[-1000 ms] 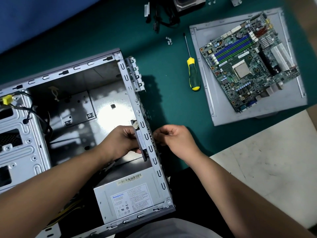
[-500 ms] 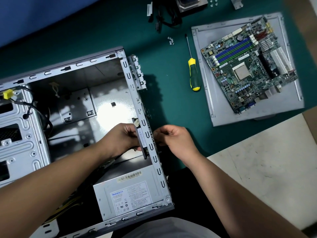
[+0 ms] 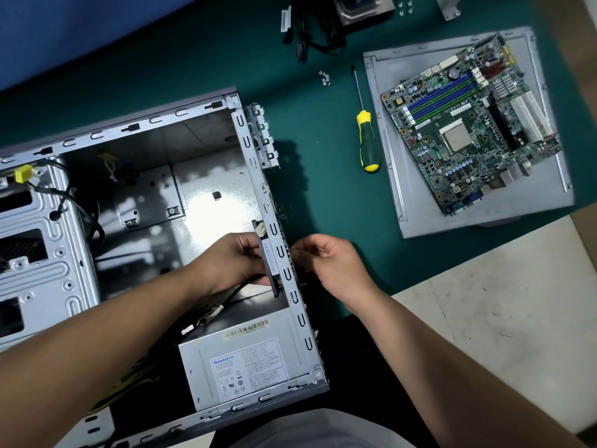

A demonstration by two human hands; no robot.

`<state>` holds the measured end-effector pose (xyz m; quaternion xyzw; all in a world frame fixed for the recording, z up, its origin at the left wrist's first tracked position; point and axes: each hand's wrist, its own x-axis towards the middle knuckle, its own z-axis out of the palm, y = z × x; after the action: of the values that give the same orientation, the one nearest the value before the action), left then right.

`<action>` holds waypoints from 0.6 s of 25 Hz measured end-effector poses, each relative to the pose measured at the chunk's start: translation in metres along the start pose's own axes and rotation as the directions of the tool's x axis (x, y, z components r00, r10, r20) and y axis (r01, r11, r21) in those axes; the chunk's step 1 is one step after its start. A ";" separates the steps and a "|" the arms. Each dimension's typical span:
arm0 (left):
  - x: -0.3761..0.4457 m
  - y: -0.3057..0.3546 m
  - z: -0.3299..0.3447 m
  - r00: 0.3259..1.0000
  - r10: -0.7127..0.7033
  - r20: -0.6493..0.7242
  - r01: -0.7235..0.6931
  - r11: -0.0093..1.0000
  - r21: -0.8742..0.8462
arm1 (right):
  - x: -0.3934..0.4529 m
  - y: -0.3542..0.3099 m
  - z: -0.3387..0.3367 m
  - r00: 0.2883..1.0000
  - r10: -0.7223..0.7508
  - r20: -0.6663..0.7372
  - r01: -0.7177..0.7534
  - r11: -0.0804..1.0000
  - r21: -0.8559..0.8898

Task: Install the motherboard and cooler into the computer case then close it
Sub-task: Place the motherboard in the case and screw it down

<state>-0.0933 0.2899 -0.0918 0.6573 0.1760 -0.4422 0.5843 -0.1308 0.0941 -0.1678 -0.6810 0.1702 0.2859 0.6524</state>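
Note:
The open grey computer case (image 3: 129,127) lies on its side on the green mat. My left hand (image 3: 232,260) is inside it and grips a thin dark part with a label (image 3: 270,258), seen edge-on, held against the inner face of the rear wall. My right hand (image 3: 332,263) is just outside that wall, opposite the left, with its fingers curled and pinched together at the grille; what they pinch is hidden. The green motherboard (image 3: 468,124) lies on the detached side panel (image 3: 420,218) at the right. The cooler (image 3: 361,8) sits at the top edge, partly cut off.
A yellow-and-green screwdriver (image 3: 368,147) lies between case and side panel. Small screws (image 3: 324,77) sit above it, and more screws (image 3: 405,8) are near the cooler. The power supply (image 3: 248,363) fills the case's near corner. Black cables (image 3: 310,37) lie at the top. The drive cage (image 3: 35,247) is at the left.
Both hands stay at the rear wall in nearly the same pose. The view has shifted a little, so the case and motherboard sit slightly differently in the frame.

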 end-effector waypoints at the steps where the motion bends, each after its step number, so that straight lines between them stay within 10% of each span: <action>1: 0.000 0.000 -0.001 1.000 0.005 0.002 -0.005 1.000 0.011 | 0.000 0.000 0.000 1.000 0.003 -0.006 -0.003 1.000 0.001; 15: 0.003 -0.007 -0.002 0.991 0.128 -0.032 -0.124 0.986 0.110 | 0.016 -0.024 -0.007 0.982 0.132 0.135 -0.102 0.973 -0.207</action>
<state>-0.0956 0.2928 -0.0986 0.7061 0.1213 -0.4005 0.5713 -0.1020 0.0913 -0.1588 -0.7085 0.1318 0.3894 0.5737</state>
